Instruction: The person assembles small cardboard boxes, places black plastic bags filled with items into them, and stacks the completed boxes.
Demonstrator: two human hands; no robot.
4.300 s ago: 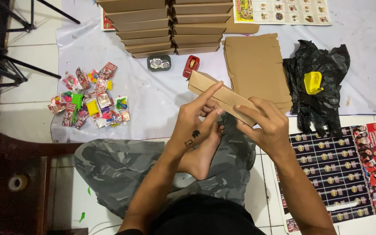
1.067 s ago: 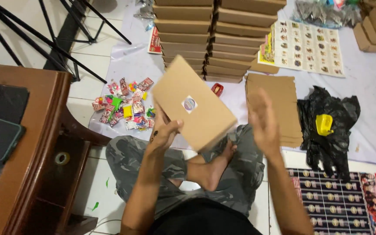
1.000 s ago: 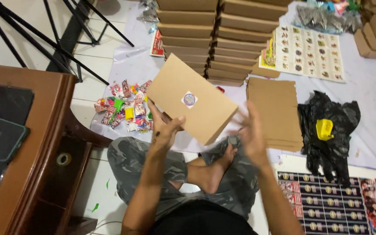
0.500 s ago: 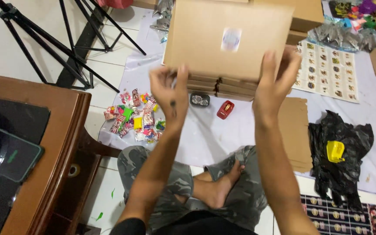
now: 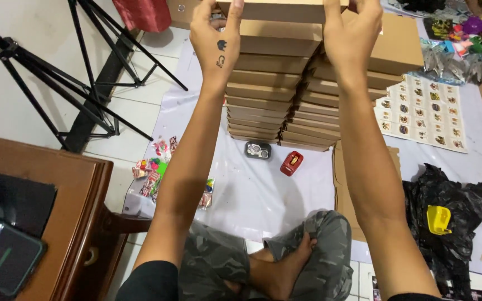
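Note:
Both arms reach far forward over the white sheet. My left hand (image 5: pixel 217 36) grips the left end of a flat brown cardboard box (image 5: pixel 283 9), and my right hand (image 5: pixel 352 34) grips its right end. The box sits level at the top of a tall stack of similar brown boxes (image 5: pixel 277 92); its upper part is cut off by the frame edge. A second stack of boxes (image 5: pixel 322 120) stands just to the right of the first.
A white sheet (image 5: pixel 252 189) covers the floor. On it lie a red tape dispenser (image 5: pixel 291 163), a small grey tin (image 5: pixel 258 150), colourful wrapped sweets (image 5: pixel 154 167), flat cardboard blanks (image 5: pixel 344 184), a sticker sheet (image 5: pixel 428 111) and a black bag with a yellow item (image 5: pixel 439 218). A wooden table (image 5: pixel 57 223) and tripod legs (image 5: pixel 79 83) stand left.
The closed box has been lifted from my lap, carried forward and brought down level onto the left stack. The camera has tilted up to follow it.

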